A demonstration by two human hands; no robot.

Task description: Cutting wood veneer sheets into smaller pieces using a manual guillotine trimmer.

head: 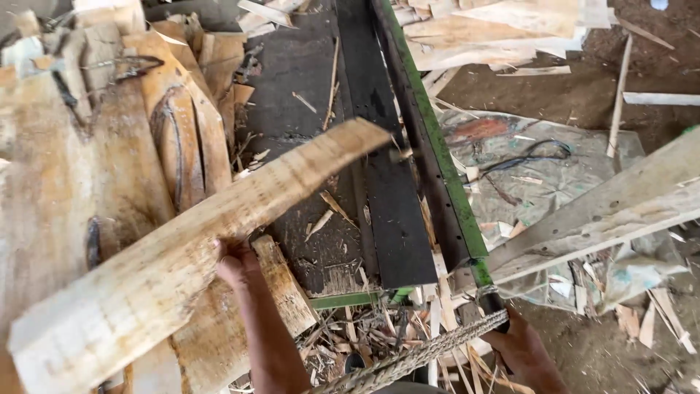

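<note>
Head view is showing me, at far left, a pile of rough slabs (109, 168) sitting left of the green rail (437, 157). I am watching the left hand (237, 266) closing under a long plank (197, 252), apparently lifting it, tip reaching toward the rail. Just below the rail's near end, the right hand (521, 350) is gripping a braided rope (415, 357), probably steadying it.
</note>
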